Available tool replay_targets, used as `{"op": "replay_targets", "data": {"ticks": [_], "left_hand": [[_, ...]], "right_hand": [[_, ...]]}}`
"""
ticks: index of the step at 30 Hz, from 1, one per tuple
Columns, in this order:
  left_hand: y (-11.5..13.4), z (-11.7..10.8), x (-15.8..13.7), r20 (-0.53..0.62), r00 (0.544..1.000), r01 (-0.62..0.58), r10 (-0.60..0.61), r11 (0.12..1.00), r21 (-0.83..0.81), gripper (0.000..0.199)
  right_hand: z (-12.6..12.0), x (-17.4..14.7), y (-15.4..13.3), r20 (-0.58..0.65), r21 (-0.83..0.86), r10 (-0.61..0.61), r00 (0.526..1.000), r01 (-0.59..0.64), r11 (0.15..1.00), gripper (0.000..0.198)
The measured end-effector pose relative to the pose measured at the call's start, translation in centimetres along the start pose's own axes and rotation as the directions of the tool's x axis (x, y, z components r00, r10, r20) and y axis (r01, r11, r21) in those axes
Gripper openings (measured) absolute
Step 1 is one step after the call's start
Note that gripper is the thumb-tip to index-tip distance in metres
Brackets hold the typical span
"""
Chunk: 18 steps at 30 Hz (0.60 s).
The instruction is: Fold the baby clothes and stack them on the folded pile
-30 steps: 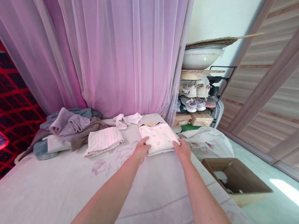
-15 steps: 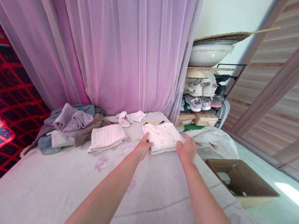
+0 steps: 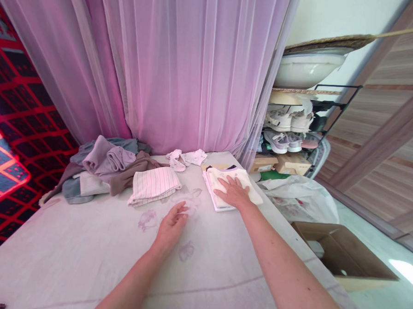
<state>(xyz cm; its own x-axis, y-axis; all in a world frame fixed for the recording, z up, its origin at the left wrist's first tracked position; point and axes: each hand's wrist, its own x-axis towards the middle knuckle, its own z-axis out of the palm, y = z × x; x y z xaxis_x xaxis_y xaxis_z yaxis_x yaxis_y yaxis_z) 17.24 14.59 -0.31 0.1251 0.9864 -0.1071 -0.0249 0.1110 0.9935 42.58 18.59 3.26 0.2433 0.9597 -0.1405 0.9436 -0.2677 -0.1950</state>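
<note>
My right hand (image 3: 234,192) lies flat with spread fingers on top of a stack of folded clothes (image 3: 218,202). The uppermost piece is a cream folded shirt (image 3: 247,177) with small prints. My left hand (image 3: 174,220) hovers over or rests on the pale flowered sheet (image 3: 200,274), its fingers loosely curved and holding nothing. Beyond it lies a pink-striped folded garment (image 3: 155,185). Farther left is a loose heap of mauve, brown and blue-grey clothes (image 3: 105,160). A small white printed garment (image 3: 185,159) lies near the curtain.
A purple curtain (image 3: 193,71) hangs along the bed's far side. To the right stand a shoe rack (image 3: 337,106) with shoes and a white basin (image 3: 306,70), a plastic bag (image 3: 304,196) and an open cardboard box (image 3: 346,254) on the floor.
Both hands have let go of the cream shirt's edges on the stack. My left hand has moved left and nearer; my right hand now presses flat on top. The view has shifted slightly.
</note>
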Motion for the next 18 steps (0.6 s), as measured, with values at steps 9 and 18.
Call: {"op": "replay_targets", "data": {"ticks": [9, 18], "left_hand": [[-2.3, -13.6, -8.9, -0.199, 0.957, -0.127, 0.210, 0.923, 0.363, 0.046], [-2.9, -13.9, -7.9, -0.235, 0.959, -0.097, 0.160, 0.961, 0.259, 0.049]], "right_hand": [[0.3, -2.3, -1.7, -0.199, -0.070, 0.053, 0.979, -0.068, 0.995, 0.056], [1.3, -2.6, -1.5, -0.179, -0.076, 0.083, 0.980, -0.098, 0.992, 0.053]]}}
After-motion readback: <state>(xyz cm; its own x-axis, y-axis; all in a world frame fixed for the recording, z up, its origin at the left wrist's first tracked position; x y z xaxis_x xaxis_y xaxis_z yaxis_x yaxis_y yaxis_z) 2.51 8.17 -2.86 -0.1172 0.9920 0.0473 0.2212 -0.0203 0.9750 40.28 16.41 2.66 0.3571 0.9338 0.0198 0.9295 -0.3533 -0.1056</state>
